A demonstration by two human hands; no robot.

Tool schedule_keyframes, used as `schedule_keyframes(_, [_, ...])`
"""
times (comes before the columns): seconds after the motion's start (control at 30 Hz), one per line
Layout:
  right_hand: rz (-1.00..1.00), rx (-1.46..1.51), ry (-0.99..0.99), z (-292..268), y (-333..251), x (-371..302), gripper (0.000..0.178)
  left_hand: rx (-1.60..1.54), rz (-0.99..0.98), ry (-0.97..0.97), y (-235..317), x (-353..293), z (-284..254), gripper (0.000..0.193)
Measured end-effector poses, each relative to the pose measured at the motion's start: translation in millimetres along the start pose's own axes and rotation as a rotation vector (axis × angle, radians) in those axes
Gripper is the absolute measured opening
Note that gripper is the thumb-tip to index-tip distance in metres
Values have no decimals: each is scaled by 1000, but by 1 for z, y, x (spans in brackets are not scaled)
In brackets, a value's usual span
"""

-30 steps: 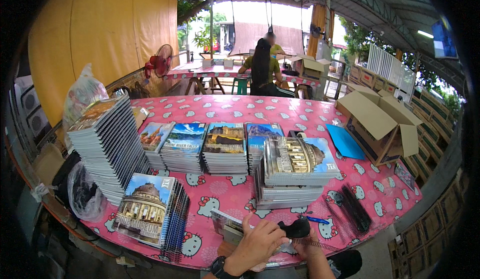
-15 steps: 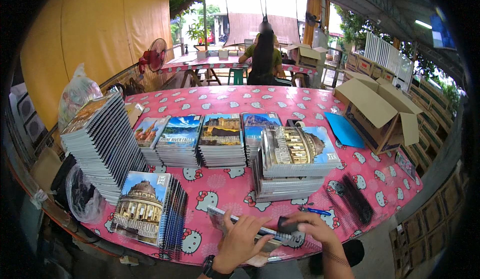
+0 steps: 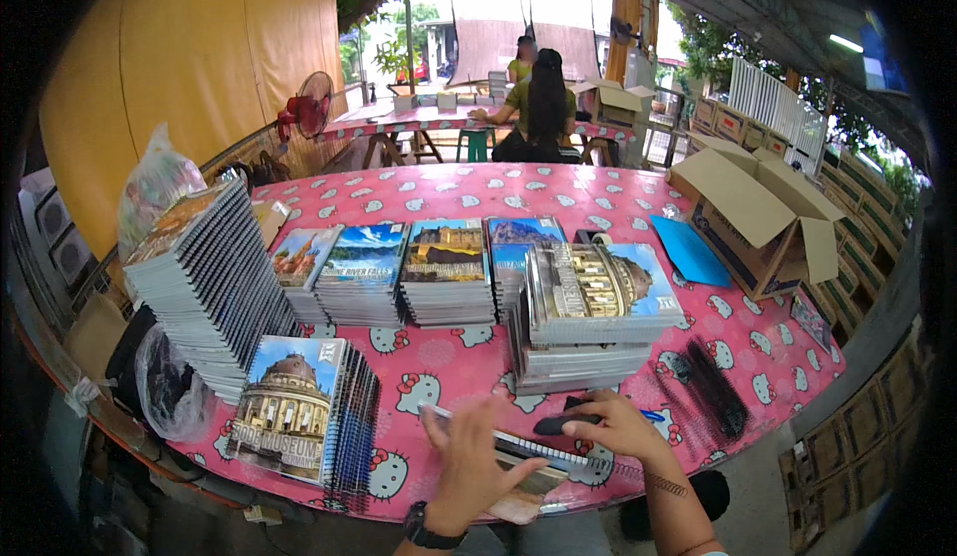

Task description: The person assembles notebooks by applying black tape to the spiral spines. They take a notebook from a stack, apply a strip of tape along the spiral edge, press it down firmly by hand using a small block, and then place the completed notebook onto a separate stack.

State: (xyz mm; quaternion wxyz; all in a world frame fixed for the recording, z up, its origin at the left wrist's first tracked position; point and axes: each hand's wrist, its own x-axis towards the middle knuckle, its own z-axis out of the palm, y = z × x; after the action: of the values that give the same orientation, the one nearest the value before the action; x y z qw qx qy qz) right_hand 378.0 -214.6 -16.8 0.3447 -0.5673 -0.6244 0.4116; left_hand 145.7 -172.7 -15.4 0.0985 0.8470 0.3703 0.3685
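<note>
My left hand (image 3: 467,464), with a dark watch on its wrist, grips a tilted spiral notebook (image 3: 543,448) near the table's front edge. Its thumb stretches along the near side; its fingers are smeared by motion at the left end. A thin coil (image 3: 628,473) runs through the notebook's spine and sticks out to the right, under my right forearm. My right hand (image 3: 620,424) is closed on a small black block (image 3: 570,418), just above the spine. What the block is cannot be told. A blue pen (image 3: 653,417) lies partly hidden behind that hand.
Bound notebooks (image 3: 289,407) stand at front left beside a tall stack (image 3: 204,287). More stacks (image 3: 364,267) line the middle; another (image 3: 598,297) lies beyond my hands. Loose black coils (image 3: 713,392), a blue sheet (image 3: 690,250) and an open carton (image 3: 758,217) are at right. Two people sit farther off.
My left hand has shifted and its fingers have lifted over the notebook's left end. The black block has moved slightly left and back toward the spine. A person beyond has leaned sideways, uncovering another.
</note>
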Motion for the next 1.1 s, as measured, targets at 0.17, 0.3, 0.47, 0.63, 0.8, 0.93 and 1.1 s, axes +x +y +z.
schedule_keyframes(0.17, [-324, 240, -38, 10, -3, -3, 45, -672, -256, 345, -41, -12, 11, 116])
schedule_keyframes(0.3, [-203, 109, 85, 15, 0, 11, 50, -1008, -386, 294, -44, -20, 20, 95])
schedule_keyframes(0.47, [-179, 0, 18, 17, 1, 16, 47, -1139, -430, 304, -57, -26, 27, 68])
schedule_keyframes(0.63, [-193, 103, -76, 22, -34, 16, 43, -1124, -452, 365, -60, -24, 27, 53])
schedule_keyframes(0.8, [-240, 683, -113, 37, -11, 20, 50, -1120, -477, 351, -55, -26, 27, 47])
schedule_keyframes(0.93, [-192, -526, 97, 28, -25, 46, 54, -1128, -475, 337, -59, -24, 27, 49])
schedule_keyframes(1.1, [-250, -5, -57, 29, -26, 42, 50, -1157, -461, 299, -54, -20, 31, 46])
